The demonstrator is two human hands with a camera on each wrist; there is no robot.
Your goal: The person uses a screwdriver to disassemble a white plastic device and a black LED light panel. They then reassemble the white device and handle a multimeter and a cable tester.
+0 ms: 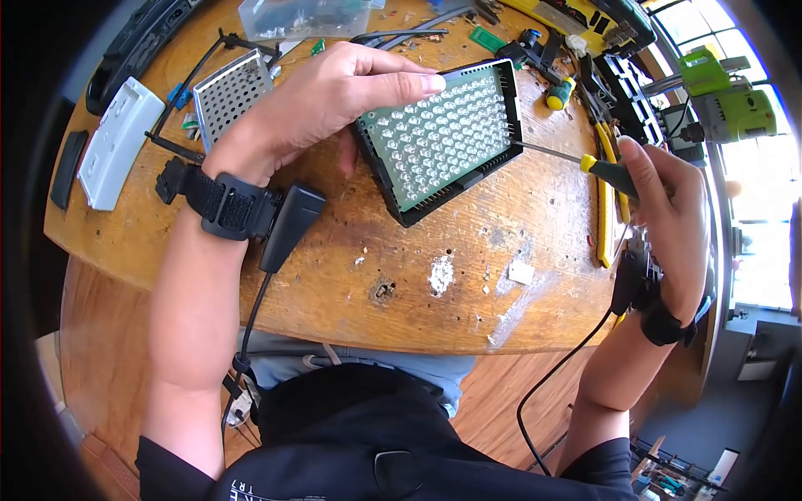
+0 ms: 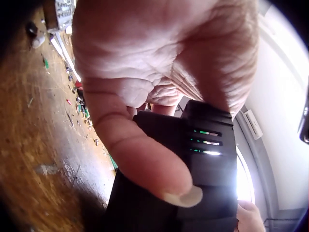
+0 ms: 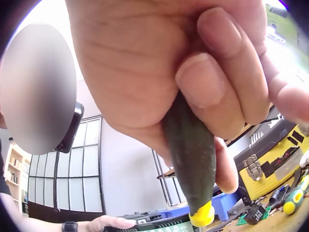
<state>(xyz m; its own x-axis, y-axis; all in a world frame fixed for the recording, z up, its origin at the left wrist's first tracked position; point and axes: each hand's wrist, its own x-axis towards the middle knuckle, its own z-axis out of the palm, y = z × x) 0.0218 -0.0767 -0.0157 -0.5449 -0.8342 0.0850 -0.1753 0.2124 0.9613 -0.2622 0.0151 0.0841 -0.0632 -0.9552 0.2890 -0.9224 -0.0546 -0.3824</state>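
Note:
My left hand point(image 1: 334, 96) grips a black plastic housing point(image 1: 473, 177) by its far left side, thumb over the top edge. Set in the housing is a green circuit board point(image 1: 443, 138) with rows of clear LEDs, facing up and tilted. In the left wrist view, the fingers lie against the black back of the housing point(image 2: 212, 169), beside three slots. My right hand point(image 1: 672, 196) holds a screwdriver point(image 1: 614, 174) by its dark green handle with a yellow collar. Its thin shaft points left, the tip right at the housing's right edge. The right wrist view shows curled fingers around the handle point(image 3: 190, 154).
A perforated metal plate point(image 1: 230, 100) and a white plastic part point(image 1: 124, 146) lie to the left. At right are yellow-handled pliers point(image 1: 605, 230) and another screwdriver point(image 1: 560, 93). A clear bin point(image 1: 305, 18) stands at the back; a green power tool point(image 1: 727, 113) is far right.

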